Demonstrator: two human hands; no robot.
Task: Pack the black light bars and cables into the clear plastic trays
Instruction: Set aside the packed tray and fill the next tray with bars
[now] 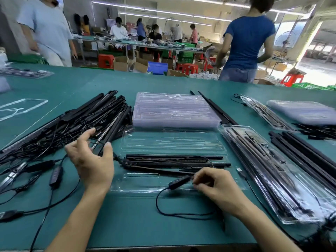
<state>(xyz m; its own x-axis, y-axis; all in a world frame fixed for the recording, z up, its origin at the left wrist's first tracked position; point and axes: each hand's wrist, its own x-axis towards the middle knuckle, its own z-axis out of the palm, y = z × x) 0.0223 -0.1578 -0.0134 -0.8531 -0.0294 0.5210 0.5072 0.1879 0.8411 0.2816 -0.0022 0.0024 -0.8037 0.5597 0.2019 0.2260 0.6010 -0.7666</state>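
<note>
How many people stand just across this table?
2: a person in pale blue at far left, a person in dark blue at right. Others work farther back.

Light bars (174,161) lie in the tray (181,140); tray stack (172,110) behind

Bright, even light from ceiling tubes (127,7); daylight glare far right; edges bowed, blurred.
</note>
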